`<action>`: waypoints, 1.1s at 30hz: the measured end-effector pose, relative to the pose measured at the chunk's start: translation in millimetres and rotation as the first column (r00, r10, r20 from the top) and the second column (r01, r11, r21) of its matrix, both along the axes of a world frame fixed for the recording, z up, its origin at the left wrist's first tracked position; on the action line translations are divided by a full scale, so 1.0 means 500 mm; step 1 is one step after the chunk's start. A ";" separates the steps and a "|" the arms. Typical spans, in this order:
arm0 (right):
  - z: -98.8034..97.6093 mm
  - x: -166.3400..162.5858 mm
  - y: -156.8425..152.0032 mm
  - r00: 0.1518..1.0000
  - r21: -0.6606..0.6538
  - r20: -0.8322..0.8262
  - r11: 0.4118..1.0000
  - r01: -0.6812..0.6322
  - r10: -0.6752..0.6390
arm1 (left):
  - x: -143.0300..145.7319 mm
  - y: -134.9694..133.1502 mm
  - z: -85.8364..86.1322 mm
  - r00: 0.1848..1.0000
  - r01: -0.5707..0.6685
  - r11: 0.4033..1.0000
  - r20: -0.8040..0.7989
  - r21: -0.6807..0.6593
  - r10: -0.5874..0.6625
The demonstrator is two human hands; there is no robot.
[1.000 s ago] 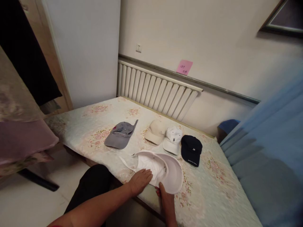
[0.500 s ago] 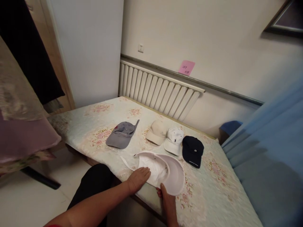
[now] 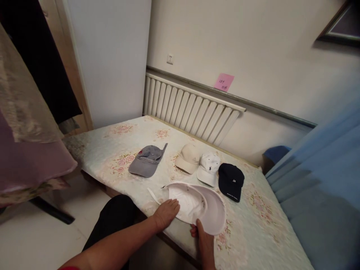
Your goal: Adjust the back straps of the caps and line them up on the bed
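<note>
A white cap (image 3: 212, 206) lies upside down near the front edge of the bed, its pale lining facing up and its brim pointing right. My left hand (image 3: 167, 212) rests flat on the cap's near left side, fingers stretched together. With the thumb on top, my right hand (image 3: 203, 234) pinches the near edge where brim and crown meet; its other fingers are partly hidden below. A loose white strap (image 3: 153, 195) trails from the cap's left end. Beyond it sit a grey cap (image 3: 147, 161), a beige cap (image 3: 188, 158), a smaller white cap (image 3: 208, 168) and a black cap (image 3: 231, 182).
The bed (image 3: 261, 232) has a pale floral cover. Behind it are a radiator (image 3: 188, 108) and a wall with a pink note (image 3: 224, 81). A blue curtain (image 3: 323, 180) hangs on the right. Clothes (image 3: 30, 150) hang at left, and my knee (image 3: 118, 213) is beside the bed.
The upturned white cap has shifted slightly to the right together with my right hand. My left hand stays almost in place on it. The view has also moved a little.
</note>
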State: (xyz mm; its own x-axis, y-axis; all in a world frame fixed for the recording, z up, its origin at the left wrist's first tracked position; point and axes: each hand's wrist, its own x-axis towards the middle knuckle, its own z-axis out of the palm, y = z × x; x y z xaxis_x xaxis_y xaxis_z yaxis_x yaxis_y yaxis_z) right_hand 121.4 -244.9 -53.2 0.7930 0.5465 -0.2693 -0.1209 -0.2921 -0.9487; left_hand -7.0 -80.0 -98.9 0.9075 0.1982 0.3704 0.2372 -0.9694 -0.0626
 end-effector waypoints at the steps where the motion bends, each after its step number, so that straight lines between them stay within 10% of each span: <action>1: 0.000 0.006 -0.003 1.000 -0.003 0.008 1.000 0.012 -0.012 | 0.007 -0.005 -0.003 1.000 0.002 1.000 0.004 0.001 -0.002; 23: -0.021 0.057 -0.045 0.991 -0.131 0.131 0.991 0.002 0.015 | 0.006 -0.035 -0.026 0.988 0.094 0.989 0.134 -0.111 -0.079; 33: -0.003 0.048 -0.046 0.978 -0.113 0.206 0.994 0.012 0.012 | 0.004 -0.040 -0.004 0.968 0.105 0.993 0.224 0.045 -0.113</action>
